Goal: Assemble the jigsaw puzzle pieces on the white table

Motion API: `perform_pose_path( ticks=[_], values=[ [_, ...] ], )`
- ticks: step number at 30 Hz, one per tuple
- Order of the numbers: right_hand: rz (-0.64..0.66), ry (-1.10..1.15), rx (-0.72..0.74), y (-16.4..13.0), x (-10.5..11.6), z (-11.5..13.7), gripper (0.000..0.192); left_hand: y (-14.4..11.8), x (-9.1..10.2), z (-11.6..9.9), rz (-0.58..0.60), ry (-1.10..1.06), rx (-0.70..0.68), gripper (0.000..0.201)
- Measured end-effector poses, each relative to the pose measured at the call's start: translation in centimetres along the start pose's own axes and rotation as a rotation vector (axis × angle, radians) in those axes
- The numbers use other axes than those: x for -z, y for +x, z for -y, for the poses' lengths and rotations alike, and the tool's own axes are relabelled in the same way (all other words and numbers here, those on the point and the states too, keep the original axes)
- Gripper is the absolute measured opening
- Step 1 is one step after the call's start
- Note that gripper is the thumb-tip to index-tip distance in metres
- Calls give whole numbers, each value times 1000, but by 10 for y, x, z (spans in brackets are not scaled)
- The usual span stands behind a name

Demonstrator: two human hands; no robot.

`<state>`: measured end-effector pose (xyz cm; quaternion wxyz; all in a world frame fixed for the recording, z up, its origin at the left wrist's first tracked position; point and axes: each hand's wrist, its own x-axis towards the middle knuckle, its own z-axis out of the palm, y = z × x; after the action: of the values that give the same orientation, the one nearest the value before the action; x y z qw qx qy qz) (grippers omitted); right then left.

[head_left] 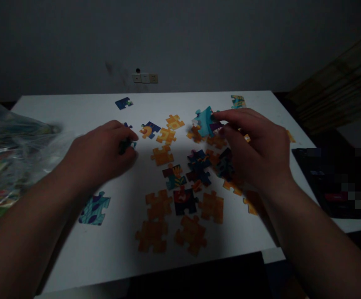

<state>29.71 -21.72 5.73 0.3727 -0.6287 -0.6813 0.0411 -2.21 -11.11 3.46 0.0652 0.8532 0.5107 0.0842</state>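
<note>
My right hand (257, 147) pinches a teal and purple puzzle piece (206, 121) between thumb and forefinger, tilted up above yellow-orange pieces. At the left, my left hand (102, 149) curls its fingers round a dark teal puzzle piece (127, 145), mostly hidden by the hand. Several loose yellow-orange pieces, such as one puzzle piece (162, 155), lie between the hands. Darker patterned pieces (199, 166) lie close together below the raised piece. A blue and yellow piece (150, 130) lies just right of my left fingertips.
The white table (121, 245) stands against a grey wall with sockets (145, 78). A clear plastic bag (21, 153) with colourful contents is at the left. A dark flat object (323, 182) covers the right edge. A teal-purple piece (96, 209) lies near my left forearm.
</note>
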Motion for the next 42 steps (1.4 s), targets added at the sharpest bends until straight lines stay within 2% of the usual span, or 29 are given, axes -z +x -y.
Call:
perform_pose_path(
  ticks=[4,7,10,12,15,17,19,23,26,30,34,36,40,42],
  values=[
    [-52,31,-1,0,2,1,41,-1,2,-4,-22,-15,11,33],
    [-59,172,32,-3,1,0,37,-4,7,-11,-71,-66,4,31],
    [45,379,85,-8,-2,-2,35,-10,10,-23,-133,-314,-122,29],
    [149,483,146,-11,-5,-1,39,-15,8,-33,-113,-550,-217,34],
    [294,523,245,-13,-8,1,42,-18,2,-43,-79,-737,-240,40],
    [375,495,265,-12,-9,1,44,-17,1,-44,-59,-721,-218,34],
    [414,373,248,-9,-10,-2,46,-14,3,-38,5,-637,-219,29],
    [500,-17,288,-2,-11,-11,42,-8,18,-20,235,-395,-227,31],
    [561,-99,332,-1,-12,-17,34,-7,28,-14,368,-337,-219,30],
    [557,-45,305,-4,-10,-17,24,-8,32,-14,422,-331,-248,26],
    [505,104,219,-4,-6,-11,20,-7,28,-13,401,-373,-406,26],
    [466,169,165,-3,-5,-7,15,-7,25,-12,352,-399,-454,27],
    [293,290,30,-5,-10,-3,11,-11,18,-13,145,-461,-361,34],
    [229,354,-41,-7,-14,-2,13,-14,11,-18,88,-506,-346,33]
  ],
)
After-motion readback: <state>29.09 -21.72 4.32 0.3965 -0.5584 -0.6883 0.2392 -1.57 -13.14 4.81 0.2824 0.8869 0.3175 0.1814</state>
